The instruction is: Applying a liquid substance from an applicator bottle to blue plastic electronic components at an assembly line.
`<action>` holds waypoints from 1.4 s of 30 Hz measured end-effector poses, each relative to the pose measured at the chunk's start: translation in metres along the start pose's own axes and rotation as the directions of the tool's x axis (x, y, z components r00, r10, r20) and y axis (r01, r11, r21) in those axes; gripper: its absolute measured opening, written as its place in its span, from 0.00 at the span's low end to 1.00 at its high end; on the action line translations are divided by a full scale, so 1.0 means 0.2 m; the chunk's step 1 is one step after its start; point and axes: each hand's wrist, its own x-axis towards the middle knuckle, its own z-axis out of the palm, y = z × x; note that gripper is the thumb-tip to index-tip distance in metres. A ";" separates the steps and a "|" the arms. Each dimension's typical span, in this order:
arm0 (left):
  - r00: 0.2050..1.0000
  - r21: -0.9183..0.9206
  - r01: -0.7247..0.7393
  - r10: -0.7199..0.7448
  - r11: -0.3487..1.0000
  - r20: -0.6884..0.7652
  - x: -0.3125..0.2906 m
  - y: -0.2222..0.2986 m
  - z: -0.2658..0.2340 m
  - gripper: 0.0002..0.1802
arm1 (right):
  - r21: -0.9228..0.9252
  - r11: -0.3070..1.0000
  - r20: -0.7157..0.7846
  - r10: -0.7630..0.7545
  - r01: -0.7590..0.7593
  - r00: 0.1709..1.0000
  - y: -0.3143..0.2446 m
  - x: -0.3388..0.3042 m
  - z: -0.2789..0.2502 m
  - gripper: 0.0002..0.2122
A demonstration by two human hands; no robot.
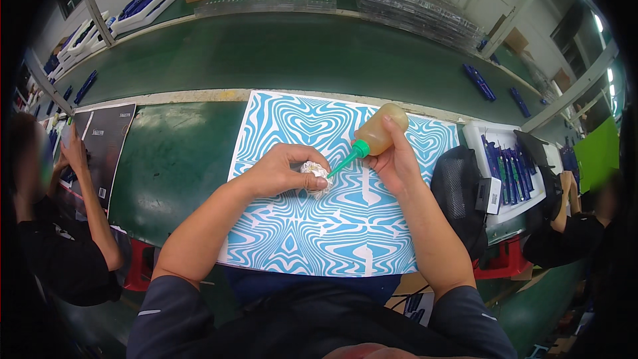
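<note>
Over a blue-and-white swirl-patterned sheet [292, 226], my left hand [282, 171] is closed around a crumpled white wad [316, 179], paper or cloth, I cannot tell which. My right hand [397, 159] grips a translucent squeeze bottle [380, 131] filled with yellowish liquid. The bottle is tilted, its base up to the right. Its green nozzle [349, 157] slopes down to the left, and the tip meets or nearly meets the wad. My fingers hide part of the wad.
At the right stand a black mesh bag [457, 193], a small white box [490, 195] and a white foam tray [525, 209] of blue tools. Beyond runs a green conveyor belt [266, 60] with stacked clear plastic trays [412, 3] behind it. Co-workers sit on both sides.
</note>
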 end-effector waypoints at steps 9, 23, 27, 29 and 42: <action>0.997 -0.024 0.029 -0.027 0.999 0.068 0.00 0.00 0.01 0.13 | 0.033 0.999 0.026 0.024 -0.025 0.999 0.02 0.02 -0.01 0.30; 0.996 0.015 -0.056 0.055 0.998 0.070 0.00 -0.01 0.01 0.13 | 0.027 0.999 0.062 0.038 -0.040 0.997 -0.01 -0.02 0.02 0.30; 0.996 0.005 -0.071 0.071 0.997 0.051 0.00 -0.02 0.01 0.13 | 0.048 0.998 0.041 0.037 -0.039 0.998 0.00 -0.02 0.02 0.30; 0.996 -0.024 -0.073 0.074 0.997 0.052 0.00 -0.03 0.00 0.12 | 0.070 0.997 0.035 0.037 -0.040 0.999 0.00 -0.01 0.01 0.30; 0.963 -0.151 -0.106 0.063 0.983 -0.262 0.00 -0.05 -0.05 0.12 | 0.196 0.979 -0.090 -0.044 0.061 0.995 -0.02 0.01 -0.02 0.32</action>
